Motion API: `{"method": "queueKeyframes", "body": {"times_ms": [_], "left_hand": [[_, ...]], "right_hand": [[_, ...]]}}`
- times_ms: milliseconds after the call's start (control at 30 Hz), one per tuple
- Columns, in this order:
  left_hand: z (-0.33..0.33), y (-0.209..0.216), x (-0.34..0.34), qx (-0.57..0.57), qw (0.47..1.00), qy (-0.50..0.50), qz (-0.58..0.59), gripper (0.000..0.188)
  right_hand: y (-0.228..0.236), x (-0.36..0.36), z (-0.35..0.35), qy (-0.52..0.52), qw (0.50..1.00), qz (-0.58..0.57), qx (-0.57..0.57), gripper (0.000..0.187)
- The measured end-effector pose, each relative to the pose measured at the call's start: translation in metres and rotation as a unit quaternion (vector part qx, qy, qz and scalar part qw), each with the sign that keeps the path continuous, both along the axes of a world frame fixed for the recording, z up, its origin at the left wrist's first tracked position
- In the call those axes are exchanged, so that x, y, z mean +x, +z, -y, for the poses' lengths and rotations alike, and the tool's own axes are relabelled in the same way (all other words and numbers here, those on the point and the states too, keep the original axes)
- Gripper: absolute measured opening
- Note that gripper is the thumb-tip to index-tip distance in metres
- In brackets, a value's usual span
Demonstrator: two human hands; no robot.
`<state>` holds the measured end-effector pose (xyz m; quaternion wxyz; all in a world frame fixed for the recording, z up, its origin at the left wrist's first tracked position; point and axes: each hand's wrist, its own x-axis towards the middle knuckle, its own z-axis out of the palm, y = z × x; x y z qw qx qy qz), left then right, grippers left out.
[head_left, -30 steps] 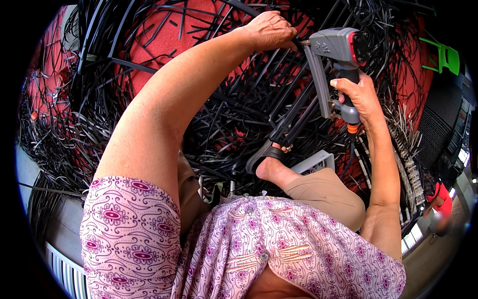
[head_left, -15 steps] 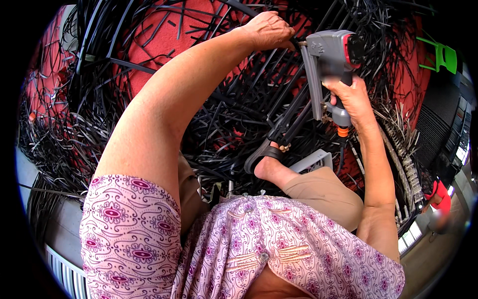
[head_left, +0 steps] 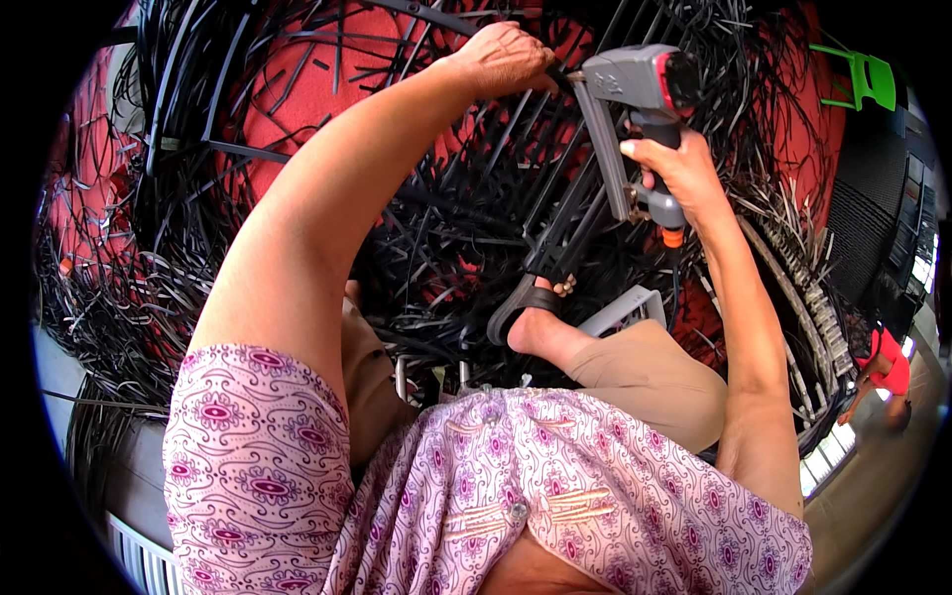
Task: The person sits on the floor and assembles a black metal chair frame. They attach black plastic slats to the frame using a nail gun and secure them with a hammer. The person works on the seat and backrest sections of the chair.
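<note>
My right hand (head_left: 684, 174) is wrapped around the handle of a grey air stapler (head_left: 635, 79), with its black-and-red end cap up and an orange fitting and dark hose below. The tool's nose points left, close to the fingers of my left hand (head_left: 506, 59). My left hand is closed over a dark bar (head_left: 436, 14) of a black slatted frame (head_left: 565, 223); its fingertips are partly hidden. The frame slants down toward my sandalled foot (head_left: 535, 327).
Loose black strips (head_left: 436, 228) lie in heaps over a red floor covering (head_left: 317, 74). A grey plastic stool-like piece (head_left: 630, 309) stands beside my leg. At the far right are a green chair (head_left: 873, 81), bundled pale strips (head_left: 793, 268) and another person in red (head_left: 888, 367).
Both hands, with the stapler, appear slightly further left and up in view. The stapler's nose stays near my left fingers. The person in red has shifted posture and is lower.
</note>
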<state>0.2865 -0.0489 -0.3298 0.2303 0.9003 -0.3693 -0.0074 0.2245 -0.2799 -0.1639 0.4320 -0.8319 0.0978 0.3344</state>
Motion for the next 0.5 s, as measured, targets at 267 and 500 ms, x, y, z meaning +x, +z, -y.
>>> {"method": "queueKeyframes", "body": {"times_ms": [267,500], "left_hand": [[0.001,-0.008,-0.001,-0.022,0.999,-0.002,0.027,0.047],[0.004,0.004,0.004,0.024,0.998,-0.051,0.027,0.067]], "right_hand": [[0.012,-0.020,0.080,-0.232,0.968,0.084,0.044,0.031],[-0.116,-0.012,0.196,-0.107,0.959,0.248,-0.079,0.073]]}}
